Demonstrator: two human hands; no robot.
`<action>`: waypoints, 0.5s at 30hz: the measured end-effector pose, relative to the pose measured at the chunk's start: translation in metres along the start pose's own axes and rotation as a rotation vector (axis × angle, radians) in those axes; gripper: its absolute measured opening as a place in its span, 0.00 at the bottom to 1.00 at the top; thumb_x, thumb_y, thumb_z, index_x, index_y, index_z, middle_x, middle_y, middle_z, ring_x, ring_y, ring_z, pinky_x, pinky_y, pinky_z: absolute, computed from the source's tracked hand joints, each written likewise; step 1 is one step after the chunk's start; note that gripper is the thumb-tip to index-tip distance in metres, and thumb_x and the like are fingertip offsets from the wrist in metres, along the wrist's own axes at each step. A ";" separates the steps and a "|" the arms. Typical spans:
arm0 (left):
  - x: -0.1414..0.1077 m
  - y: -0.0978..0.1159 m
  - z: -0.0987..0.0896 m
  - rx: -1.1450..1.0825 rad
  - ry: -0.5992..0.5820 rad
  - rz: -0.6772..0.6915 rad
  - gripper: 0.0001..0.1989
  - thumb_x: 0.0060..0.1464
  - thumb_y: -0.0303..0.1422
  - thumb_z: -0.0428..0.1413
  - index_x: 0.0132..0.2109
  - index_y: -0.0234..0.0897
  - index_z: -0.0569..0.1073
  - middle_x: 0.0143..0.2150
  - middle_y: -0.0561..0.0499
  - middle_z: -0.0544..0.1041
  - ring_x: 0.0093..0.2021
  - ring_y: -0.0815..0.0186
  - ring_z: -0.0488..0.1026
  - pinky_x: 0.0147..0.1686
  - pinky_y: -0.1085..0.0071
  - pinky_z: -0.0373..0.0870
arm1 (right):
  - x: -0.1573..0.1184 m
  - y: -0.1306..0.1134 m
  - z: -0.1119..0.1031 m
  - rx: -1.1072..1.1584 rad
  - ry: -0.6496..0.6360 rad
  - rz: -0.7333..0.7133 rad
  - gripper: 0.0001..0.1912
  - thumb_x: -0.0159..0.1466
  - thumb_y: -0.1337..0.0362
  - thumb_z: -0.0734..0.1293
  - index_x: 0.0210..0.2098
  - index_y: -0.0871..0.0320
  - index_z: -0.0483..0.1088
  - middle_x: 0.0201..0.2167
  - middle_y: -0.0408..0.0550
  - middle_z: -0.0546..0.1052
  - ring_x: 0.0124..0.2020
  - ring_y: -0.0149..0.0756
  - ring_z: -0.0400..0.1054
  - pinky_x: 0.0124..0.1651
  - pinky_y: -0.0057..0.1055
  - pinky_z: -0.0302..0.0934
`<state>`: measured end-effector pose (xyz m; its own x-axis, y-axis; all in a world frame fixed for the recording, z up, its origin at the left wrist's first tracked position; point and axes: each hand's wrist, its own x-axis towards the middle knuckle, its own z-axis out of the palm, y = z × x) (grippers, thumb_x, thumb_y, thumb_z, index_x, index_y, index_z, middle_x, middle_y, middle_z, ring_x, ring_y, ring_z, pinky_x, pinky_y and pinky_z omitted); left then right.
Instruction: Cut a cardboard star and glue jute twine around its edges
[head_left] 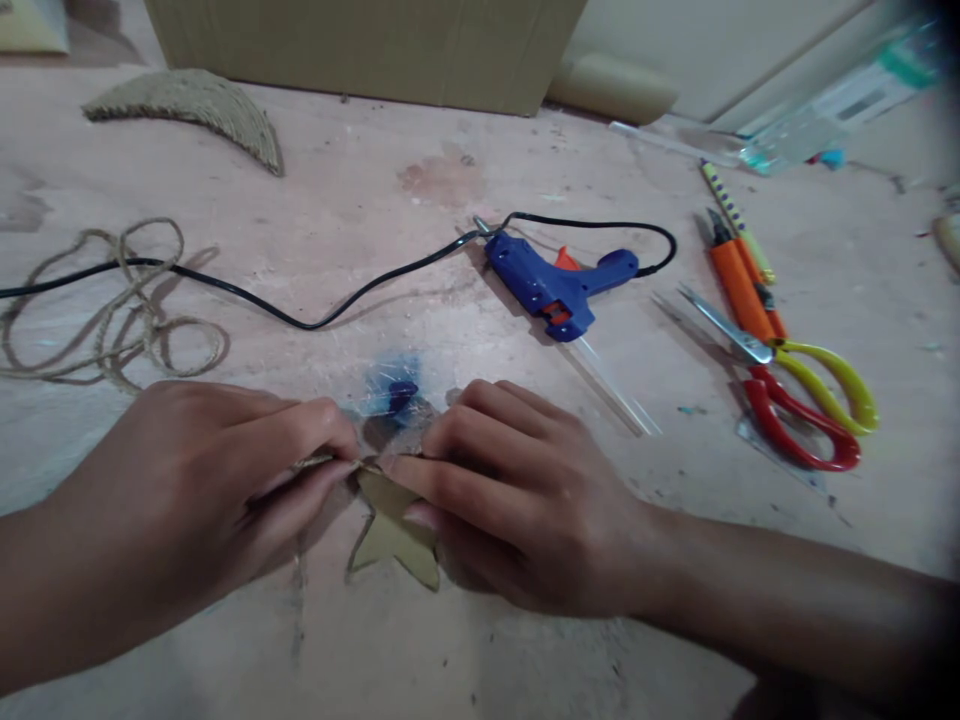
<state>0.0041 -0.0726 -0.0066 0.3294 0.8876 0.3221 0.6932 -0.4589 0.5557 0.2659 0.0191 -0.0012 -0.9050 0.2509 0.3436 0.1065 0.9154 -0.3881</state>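
Note:
A small cardboard star point(394, 530) is held just above the table, between my two hands. My right hand point(517, 490) pinches its right side, with the thumb on the face and the fingers over the top edge. At the star's upper left, my left hand point(247, 480) is closed on a thin strand of twine point(319, 461), which meets the star's edge. The fingers hide part of the star and of the strand. Behind the hands lies a loose coil of twine point(154, 310).
A blue glue gun point(555, 285) with its black cord lies beyond my hands. On the right are scissors point(795, 410), an orange cutter point(742, 285) and a dotted pen point(739, 220). A twine-covered crescent point(191, 105) and a cardboard box point(367, 45) are at the back.

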 end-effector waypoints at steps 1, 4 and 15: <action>0.000 0.000 0.000 -0.001 -0.007 0.006 0.10 0.80 0.36 0.52 0.46 0.43 0.75 0.33 0.62 0.81 0.27 0.72 0.76 0.27 0.73 0.69 | 0.000 0.000 0.000 -0.011 -0.003 -0.001 0.09 0.77 0.66 0.69 0.50 0.63 0.81 0.38 0.50 0.80 0.37 0.42 0.63 0.38 0.41 0.60; 0.000 -0.002 -0.001 0.022 -0.028 0.065 0.08 0.79 0.32 0.54 0.47 0.41 0.75 0.35 0.60 0.83 0.29 0.72 0.78 0.29 0.71 0.70 | 0.000 0.000 0.001 -0.049 -0.001 -0.026 0.09 0.74 0.69 0.69 0.50 0.62 0.82 0.38 0.50 0.80 0.38 0.43 0.63 0.37 0.41 0.59; 0.001 -0.012 -0.003 0.094 -0.110 0.156 0.11 0.79 0.32 0.52 0.41 0.44 0.70 0.28 0.59 0.72 0.25 0.67 0.67 0.27 0.64 0.58 | 0.000 -0.004 -0.003 -0.109 -0.018 -0.069 0.12 0.78 0.69 0.66 0.48 0.61 0.83 0.37 0.50 0.79 0.37 0.44 0.63 0.37 0.42 0.56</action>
<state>-0.0060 -0.0666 -0.0107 0.5013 0.8077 0.3102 0.6839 -0.5895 0.4298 0.2665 0.0166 0.0031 -0.9188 0.1815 0.3506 0.0869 0.9593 -0.2687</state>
